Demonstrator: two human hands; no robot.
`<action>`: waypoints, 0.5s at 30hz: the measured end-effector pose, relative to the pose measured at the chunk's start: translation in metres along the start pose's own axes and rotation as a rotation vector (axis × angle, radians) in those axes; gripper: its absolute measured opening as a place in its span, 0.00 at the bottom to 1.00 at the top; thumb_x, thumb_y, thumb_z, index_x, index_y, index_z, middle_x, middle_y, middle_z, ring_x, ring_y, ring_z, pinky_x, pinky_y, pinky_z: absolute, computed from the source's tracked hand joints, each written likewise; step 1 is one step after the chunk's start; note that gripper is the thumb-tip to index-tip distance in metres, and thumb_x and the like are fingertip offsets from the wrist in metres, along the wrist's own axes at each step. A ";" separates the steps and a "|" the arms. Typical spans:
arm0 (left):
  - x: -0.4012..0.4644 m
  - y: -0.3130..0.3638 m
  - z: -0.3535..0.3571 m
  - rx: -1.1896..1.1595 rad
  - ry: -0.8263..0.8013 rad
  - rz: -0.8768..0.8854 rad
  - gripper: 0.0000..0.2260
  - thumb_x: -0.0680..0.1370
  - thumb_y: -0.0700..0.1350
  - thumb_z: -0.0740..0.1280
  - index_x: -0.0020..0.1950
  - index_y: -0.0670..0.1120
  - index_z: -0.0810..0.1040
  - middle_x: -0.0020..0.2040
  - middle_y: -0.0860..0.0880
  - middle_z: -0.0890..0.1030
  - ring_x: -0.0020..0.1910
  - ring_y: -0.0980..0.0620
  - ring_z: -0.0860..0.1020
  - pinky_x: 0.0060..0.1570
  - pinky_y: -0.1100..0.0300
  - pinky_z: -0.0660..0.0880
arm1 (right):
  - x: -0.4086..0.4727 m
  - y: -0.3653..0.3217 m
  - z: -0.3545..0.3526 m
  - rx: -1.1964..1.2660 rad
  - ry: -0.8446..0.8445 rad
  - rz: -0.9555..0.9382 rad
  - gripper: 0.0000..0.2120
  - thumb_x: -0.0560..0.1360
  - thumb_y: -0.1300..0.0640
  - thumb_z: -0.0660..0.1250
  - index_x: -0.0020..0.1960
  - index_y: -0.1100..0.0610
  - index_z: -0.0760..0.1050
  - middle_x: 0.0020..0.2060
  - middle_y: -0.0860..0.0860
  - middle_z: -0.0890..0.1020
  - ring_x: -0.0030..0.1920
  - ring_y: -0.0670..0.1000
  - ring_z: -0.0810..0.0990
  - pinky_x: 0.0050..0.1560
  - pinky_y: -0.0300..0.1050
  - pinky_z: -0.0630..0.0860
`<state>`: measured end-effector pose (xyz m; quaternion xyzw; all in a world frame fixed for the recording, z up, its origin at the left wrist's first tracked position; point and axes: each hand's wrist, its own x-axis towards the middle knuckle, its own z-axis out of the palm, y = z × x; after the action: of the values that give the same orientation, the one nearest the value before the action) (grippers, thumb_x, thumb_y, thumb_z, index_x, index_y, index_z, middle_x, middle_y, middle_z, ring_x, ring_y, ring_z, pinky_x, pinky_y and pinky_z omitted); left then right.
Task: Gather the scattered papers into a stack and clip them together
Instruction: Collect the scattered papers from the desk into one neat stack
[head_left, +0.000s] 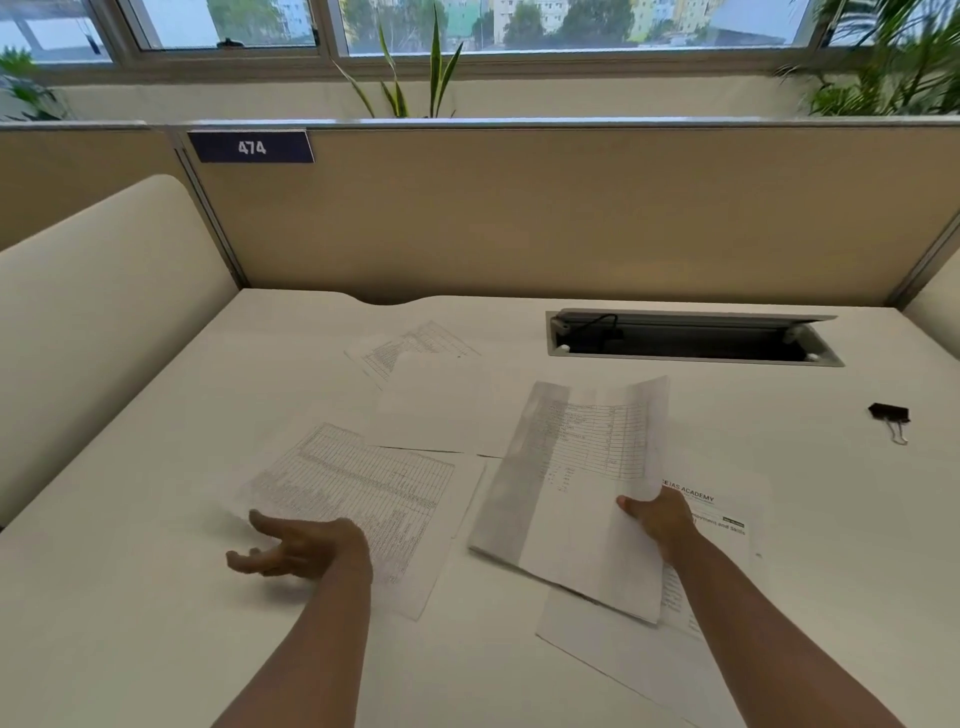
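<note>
My right hand (657, 522) grips a printed sheet (576, 493) by its right edge and holds it lifted and curved above the desk. Under it lies a sheet with an academy heading (722, 525). My left hand (291, 548) hovers open, fingers relaxed, over the lower left corner of a sheet with a dense table (363, 493). A blank sheet (441, 410) lies in the middle, and another table sheet (410, 345) lies farther back. A black binder clip (889, 415) sits alone at the right of the desk.
The white desk (130, 597) is bounded by a beige partition (519, 218) at the back and a cream side panel (93, 322) on the left. An open cable tray (685, 340) is set into the desk at the back right. Plants stand behind the partition.
</note>
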<state>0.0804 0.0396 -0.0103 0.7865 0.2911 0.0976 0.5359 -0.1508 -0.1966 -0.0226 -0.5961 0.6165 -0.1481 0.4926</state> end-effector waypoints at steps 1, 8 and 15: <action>-0.001 0.003 -0.005 0.026 -0.021 0.007 0.26 0.78 0.57 0.56 0.73 0.52 0.54 0.73 0.45 0.62 0.63 0.44 0.70 0.55 0.56 0.70 | 0.000 0.001 0.000 -0.003 -0.002 0.001 0.21 0.70 0.60 0.72 0.60 0.68 0.75 0.57 0.64 0.80 0.57 0.63 0.79 0.60 0.56 0.75; -0.004 0.020 -0.013 0.017 -0.162 0.015 0.12 0.76 0.37 0.64 0.59 0.37 0.76 0.55 0.36 0.80 0.54 0.37 0.79 0.54 0.50 0.74 | 0.003 0.003 0.001 -0.013 -0.005 0.006 0.22 0.69 0.59 0.73 0.60 0.67 0.76 0.56 0.64 0.81 0.56 0.63 0.79 0.59 0.57 0.76; -0.013 0.108 -0.011 -0.210 -0.098 0.250 0.12 0.76 0.41 0.64 0.57 0.41 0.79 0.57 0.42 0.81 0.55 0.44 0.79 0.51 0.62 0.70 | 0.009 0.007 0.001 -0.010 -0.025 0.017 0.22 0.68 0.58 0.74 0.58 0.67 0.77 0.54 0.64 0.82 0.54 0.62 0.81 0.57 0.58 0.77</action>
<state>0.1029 0.0138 0.0930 0.7602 0.1526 0.1549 0.6123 -0.1522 -0.2025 -0.0327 -0.5950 0.6161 -0.1336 0.4985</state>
